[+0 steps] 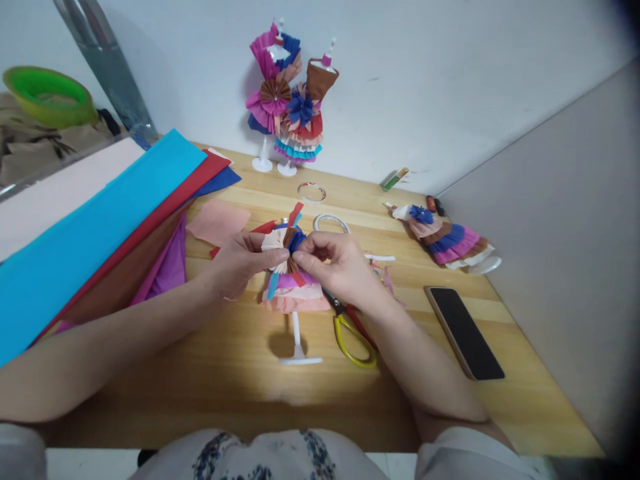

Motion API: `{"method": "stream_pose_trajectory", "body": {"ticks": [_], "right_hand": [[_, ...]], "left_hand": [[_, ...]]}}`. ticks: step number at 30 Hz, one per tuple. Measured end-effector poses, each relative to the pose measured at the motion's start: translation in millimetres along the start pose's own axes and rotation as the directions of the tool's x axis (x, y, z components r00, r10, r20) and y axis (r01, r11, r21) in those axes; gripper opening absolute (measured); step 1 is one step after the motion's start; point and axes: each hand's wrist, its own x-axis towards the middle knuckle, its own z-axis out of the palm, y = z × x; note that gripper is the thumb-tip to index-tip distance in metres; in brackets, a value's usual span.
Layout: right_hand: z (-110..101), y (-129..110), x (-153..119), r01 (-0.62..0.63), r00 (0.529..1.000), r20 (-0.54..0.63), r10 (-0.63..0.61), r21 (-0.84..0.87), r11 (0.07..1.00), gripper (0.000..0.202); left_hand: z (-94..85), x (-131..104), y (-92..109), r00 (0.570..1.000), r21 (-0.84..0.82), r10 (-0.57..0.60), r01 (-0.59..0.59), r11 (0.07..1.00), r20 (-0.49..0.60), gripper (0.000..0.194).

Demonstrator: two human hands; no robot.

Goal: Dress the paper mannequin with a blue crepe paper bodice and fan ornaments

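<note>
Hands, left and right, pinch paper-dress mannequin: pleated rosette, seemingly blue-brown; pink-purple skirt.

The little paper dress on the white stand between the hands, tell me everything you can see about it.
The small paper dress on a white stand stands upright on the wooden table. Its skirt is layered pink, purple and peach crepe paper with a blue strip; a pleated rosette of cream, brown and blue sits at the front, red strips above. The left hand and right hand both pinch the rosette. Yellow-handled scissors lie just beside its base.
</note>
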Motion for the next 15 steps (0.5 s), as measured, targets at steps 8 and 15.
{"method": "stream_pose_trajectory", "body": {"ticks": [8,15], "right_hand": [[2.5,1.4,-0.2,-0.003,1.0,0.004,0.003,0.028,1.0,0.024],[4.4,1.2,0.2,-0.025,0.998,0.059,0.016,0.162,0.986,0.029]], "left_hand": [[-0.6,1.0,-4.0,1.0,-0.029,0.002,-0.002,1.0,-0.006,0.019],[0.7,0.4,-4.2,0.999,-0.017,0.003,-0.004,1.0,-0.033,0.018]]}}
